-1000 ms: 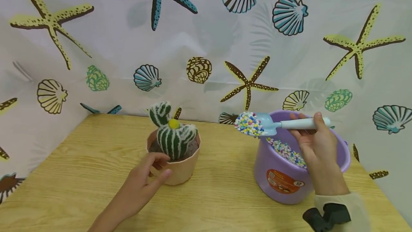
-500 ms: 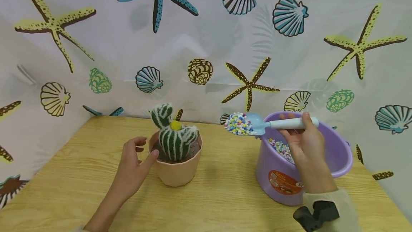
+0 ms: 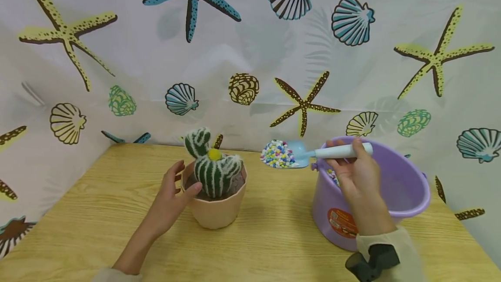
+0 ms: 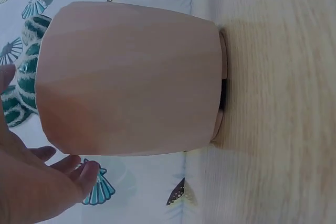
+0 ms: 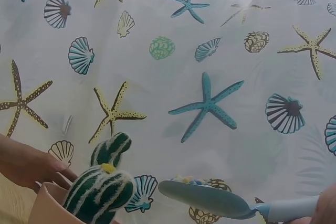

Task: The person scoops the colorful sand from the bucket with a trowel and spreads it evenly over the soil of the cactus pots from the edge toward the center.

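Note:
My right hand (image 3: 360,179) grips the white handle of a light blue trowel (image 3: 300,153), held level above the table. Small multicoloured pebbles (image 3: 277,154) are heaped on its blade, left of the purple bucket (image 3: 332,199). At the left, a peach plant pot (image 3: 217,213) holds a fuzzy green cactus (image 3: 211,175) with a yellow flower, set in brown filling. My left hand (image 3: 170,199) is at the pot's left rim, fingers on the far side and thumb over the near rim. Loosely bent fingers (image 4: 86,177) show beside the pot in the left wrist view; contact is unclear.
More pebbles (image 3: 333,177) lie in the bucket, mostly hidden by my right hand. A wooden table (image 3: 270,243) bears the pot and bucket, with a gap between them. Behind stands a white cloth (image 3: 242,47) printed with shells and starfish.
The loaded trowel and right hand have moved left from over the bucket toward the pot. My left hand drew back from the pot's front, then came to its left rim.

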Demonstrator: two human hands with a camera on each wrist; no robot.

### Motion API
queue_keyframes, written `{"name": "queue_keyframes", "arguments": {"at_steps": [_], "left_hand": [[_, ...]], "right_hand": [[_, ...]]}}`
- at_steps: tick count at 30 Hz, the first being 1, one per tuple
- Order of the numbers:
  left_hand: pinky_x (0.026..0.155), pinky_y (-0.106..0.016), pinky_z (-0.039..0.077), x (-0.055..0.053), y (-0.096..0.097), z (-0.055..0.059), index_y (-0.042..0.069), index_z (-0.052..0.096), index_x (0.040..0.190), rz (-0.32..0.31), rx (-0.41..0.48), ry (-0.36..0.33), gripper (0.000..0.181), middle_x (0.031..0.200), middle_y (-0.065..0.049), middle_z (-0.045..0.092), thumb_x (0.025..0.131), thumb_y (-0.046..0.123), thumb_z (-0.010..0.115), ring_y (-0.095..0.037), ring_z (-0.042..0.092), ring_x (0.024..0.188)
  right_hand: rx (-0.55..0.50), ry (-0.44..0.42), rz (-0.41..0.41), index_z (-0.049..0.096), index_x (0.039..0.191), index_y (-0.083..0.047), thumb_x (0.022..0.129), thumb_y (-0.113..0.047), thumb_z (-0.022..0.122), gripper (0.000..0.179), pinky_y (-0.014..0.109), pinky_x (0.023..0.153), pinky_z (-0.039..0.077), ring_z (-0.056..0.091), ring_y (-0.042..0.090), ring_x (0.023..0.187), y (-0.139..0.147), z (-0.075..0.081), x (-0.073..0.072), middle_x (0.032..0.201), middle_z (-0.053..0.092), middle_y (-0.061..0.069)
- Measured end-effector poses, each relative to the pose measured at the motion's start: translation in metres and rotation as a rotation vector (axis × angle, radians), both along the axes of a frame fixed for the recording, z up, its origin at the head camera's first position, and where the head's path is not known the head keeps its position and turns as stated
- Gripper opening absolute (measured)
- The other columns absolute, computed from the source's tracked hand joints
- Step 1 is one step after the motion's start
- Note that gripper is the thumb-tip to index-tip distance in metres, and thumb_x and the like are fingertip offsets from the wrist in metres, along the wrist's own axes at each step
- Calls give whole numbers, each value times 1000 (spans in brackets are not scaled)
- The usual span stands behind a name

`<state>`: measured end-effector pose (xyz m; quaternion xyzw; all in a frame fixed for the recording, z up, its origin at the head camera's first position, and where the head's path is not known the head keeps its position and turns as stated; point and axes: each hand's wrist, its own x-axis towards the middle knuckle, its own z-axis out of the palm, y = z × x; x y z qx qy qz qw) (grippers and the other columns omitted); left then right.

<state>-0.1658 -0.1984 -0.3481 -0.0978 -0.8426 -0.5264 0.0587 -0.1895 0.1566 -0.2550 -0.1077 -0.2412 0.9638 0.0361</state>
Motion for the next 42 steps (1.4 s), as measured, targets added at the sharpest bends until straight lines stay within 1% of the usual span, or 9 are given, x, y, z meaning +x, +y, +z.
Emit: {"name": "queue_keyframes", "arguments": {"at_steps": [2,5,9,13,20,25,33,39,42], "left_hand": [[106,-61,25,-1,0,-1,3,2,152,-22,-13,-5,79,156,-24,8,98,34,51,-46,17,139],[108,-62,24,-2,-1,-2,3,1,152,-44,-40,-3,83,157,-25,6,96,35,54,-46,14,141],[110,-63,21,-5,-2,-1,3,-4,152,-56,-87,-49,95,157,-26,2,92,39,60,-46,10,143],[108,-66,20,-7,-2,-1,3,-8,152,-52,-145,-95,107,157,-26,1,87,43,66,-48,10,143],[109,-66,17,-9,1,-4,1,-6,152,-53,-181,-34,115,158,-19,16,81,42,74,-44,9,144],[108,-67,18,-8,2,-4,1,-5,152,-43,-201,-18,116,158,-22,14,80,43,75,-46,9,143],[109,-66,16,-9,-5,-4,-2,-6,151,-71,-163,-32,114,157,-24,13,82,39,74,-45,8,144],[106,-65,26,-11,-14,-2,2,-9,151,-106,-132,-116,113,156,-28,5,83,37,73,-50,16,140],[104,-65,30,-12,-18,-3,5,-7,152,-127,-106,-134,109,157,-27,5,84,34,72,-51,21,138]], "right_hand": [[13,-4,-1,33,127,-26,101,-27,36,26,46,112,28,39,29,130,-3,0,0,115,42,11],[48,-6,2,28,137,-27,101,-28,35,36,44,113,28,35,30,135,-8,-1,0,120,39,11],[77,-4,9,21,144,-27,102,-28,33,44,42,113,28,34,30,136,-13,0,-1,124,36,11],[89,-10,16,21,145,-28,102,-28,31,44,42,112,30,35,30,134,-18,0,-2,125,35,11],[171,-11,8,24,144,-23,103,-27,31,42,42,111,32,36,30,134,-29,2,-2,125,35,12],[207,-3,7,23,144,-22,103,-26,30,42,43,111,33,36,32,134,-36,3,-5,128,34,14],[240,0,7,15,149,-21,103,-25,30,48,43,109,35,37,33,134,-45,2,-8,132,32,17],[246,-4,4,14,150,-20,103,-24,31,50,43,108,37,40,33,133,-50,2,-8,137,31,19],[251,-4,6,13,150,-19,103,-24,31,51,43,107,38,41,33,132,-51,2,-8,135,33,19]]}}
